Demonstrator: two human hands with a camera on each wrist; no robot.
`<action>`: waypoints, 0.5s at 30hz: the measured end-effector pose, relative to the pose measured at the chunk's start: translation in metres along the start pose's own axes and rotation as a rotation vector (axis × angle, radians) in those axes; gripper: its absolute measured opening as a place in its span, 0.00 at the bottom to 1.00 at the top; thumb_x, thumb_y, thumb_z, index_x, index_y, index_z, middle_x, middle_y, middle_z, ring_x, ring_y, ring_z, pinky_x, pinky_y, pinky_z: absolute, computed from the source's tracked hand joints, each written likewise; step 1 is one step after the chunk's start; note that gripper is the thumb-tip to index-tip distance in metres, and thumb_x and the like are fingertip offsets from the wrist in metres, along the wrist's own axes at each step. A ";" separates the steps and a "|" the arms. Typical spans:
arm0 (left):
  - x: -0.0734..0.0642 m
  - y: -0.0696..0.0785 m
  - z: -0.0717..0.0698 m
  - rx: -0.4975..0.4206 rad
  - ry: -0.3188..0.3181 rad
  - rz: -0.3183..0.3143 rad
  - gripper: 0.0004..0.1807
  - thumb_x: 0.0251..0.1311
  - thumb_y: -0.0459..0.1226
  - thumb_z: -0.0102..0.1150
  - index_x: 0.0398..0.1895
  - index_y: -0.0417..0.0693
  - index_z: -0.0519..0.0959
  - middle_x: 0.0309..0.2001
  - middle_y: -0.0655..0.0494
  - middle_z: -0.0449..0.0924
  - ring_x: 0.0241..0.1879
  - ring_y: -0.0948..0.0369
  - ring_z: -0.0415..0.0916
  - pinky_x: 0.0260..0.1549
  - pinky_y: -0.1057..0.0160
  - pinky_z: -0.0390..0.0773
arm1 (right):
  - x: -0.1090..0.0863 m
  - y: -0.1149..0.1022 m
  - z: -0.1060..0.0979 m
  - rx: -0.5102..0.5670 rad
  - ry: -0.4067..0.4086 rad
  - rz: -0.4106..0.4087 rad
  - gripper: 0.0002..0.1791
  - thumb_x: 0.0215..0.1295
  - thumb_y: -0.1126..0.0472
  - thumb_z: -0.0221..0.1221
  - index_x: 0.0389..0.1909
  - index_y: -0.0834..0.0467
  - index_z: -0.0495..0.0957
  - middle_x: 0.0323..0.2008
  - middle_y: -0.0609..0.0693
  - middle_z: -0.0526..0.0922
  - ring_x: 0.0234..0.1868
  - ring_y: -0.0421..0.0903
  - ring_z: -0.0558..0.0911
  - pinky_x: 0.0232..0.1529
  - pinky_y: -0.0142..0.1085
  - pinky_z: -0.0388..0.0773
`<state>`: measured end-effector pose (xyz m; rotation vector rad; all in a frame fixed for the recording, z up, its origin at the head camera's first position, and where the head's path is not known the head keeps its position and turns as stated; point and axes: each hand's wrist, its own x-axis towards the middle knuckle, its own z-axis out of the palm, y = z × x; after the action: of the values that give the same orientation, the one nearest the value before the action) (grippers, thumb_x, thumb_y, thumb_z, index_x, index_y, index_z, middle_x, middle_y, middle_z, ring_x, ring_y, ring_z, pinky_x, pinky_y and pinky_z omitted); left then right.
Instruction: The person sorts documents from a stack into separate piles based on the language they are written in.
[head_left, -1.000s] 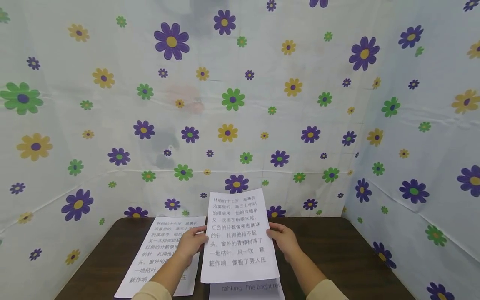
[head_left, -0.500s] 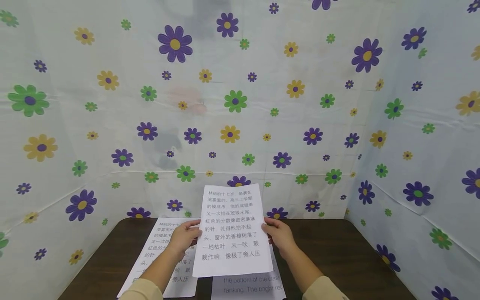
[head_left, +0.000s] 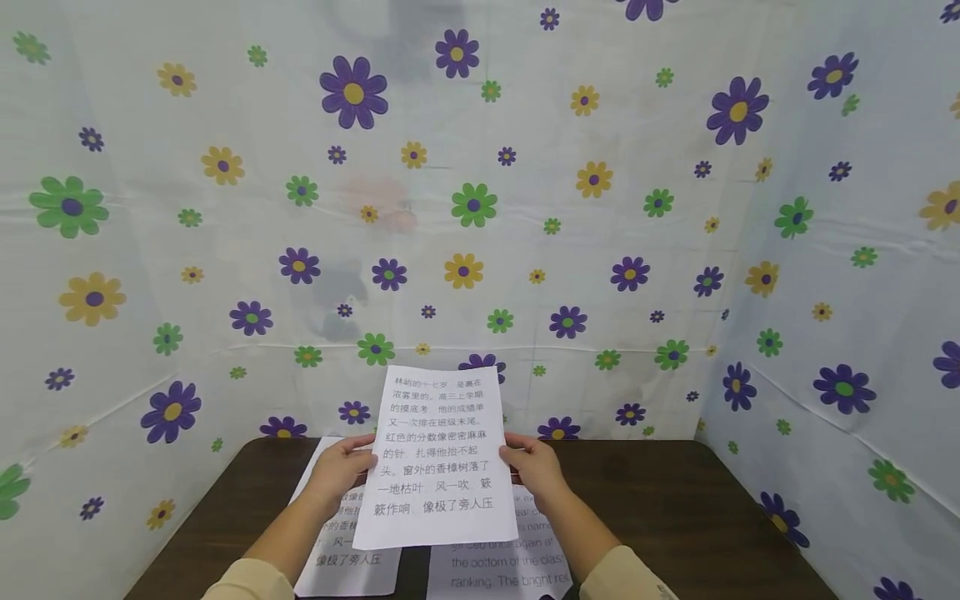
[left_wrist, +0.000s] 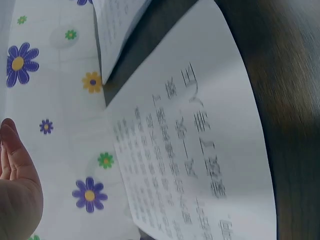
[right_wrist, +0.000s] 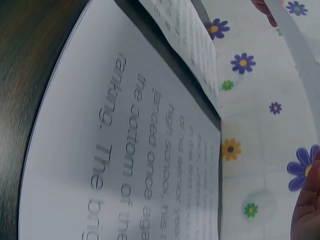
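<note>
Paper printed in Chinese (head_left: 435, 467), its side edges pinched by the left hand (head_left: 339, 473) and right hand (head_left: 537, 473), has shifted leftward since half a second ago, covering more of the Chinese sheet (head_left: 352, 577) below and baring more of the English page (head_left: 498, 571). Its long axis points forward, text upright to the person. Flower-patterned cloth (head_left: 525, 225) lines the walls around the dark wood-grain table (head_left: 675, 517).

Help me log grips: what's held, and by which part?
A white rectangular paper sheet with Chinese print: left hand grips its left edge, right hand its right edge.
</note>
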<state>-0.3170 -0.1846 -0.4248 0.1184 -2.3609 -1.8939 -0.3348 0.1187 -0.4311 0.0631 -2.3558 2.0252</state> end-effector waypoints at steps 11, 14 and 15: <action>-0.005 -0.005 -0.034 0.065 0.018 -0.037 0.26 0.65 0.34 0.54 0.65 0.35 0.69 0.53 0.36 0.81 0.40 0.55 0.85 0.42 0.55 0.85 | -0.003 -0.005 0.030 0.007 -0.059 -0.005 0.22 0.67 0.64 0.56 0.61 0.65 0.75 0.44 0.58 0.86 0.35 0.44 0.86 0.40 0.37 0.86; -0.005 -0.007 -0.043 0.082 0.021 -0.042 0.27 0.65 0.35 0.54 0.67 0.35 0.68 0.54 0.36 0.80 0.40 0.56 0.84 0.42 0.57 0.85 | -0.003 -0.005 0.039 0.003 -0.061 0.007 0.22 0.65 0.64 0.57 0.61 0.64 0.75 0.44 0.57 0.86 0.34 0.43 0.86 0.39 0.36 0.86; -0.005 -0.008 -0.047 0.088 0.023 -0.044 0.27 0.66 0.35 0.53 0.67 0.35 0.67 0.54 0.36 0.80 0.40 0.56 0.84 0.41 0.57 0.85 | -0.003 -0.005 0.043 0.003 -0.062 0.012 0.23 0.65 0.64 0.57 0.60 0.64 0.75 0.43 0.57 0.86 0.34 0.43 0.86 0.38 0.36 0.85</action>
<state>-0.3058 -0.2308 -0.4230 0.2003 -2.4465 -1.7964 -0.3313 0.0757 -0.4323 0.1138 -2.3948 2.0614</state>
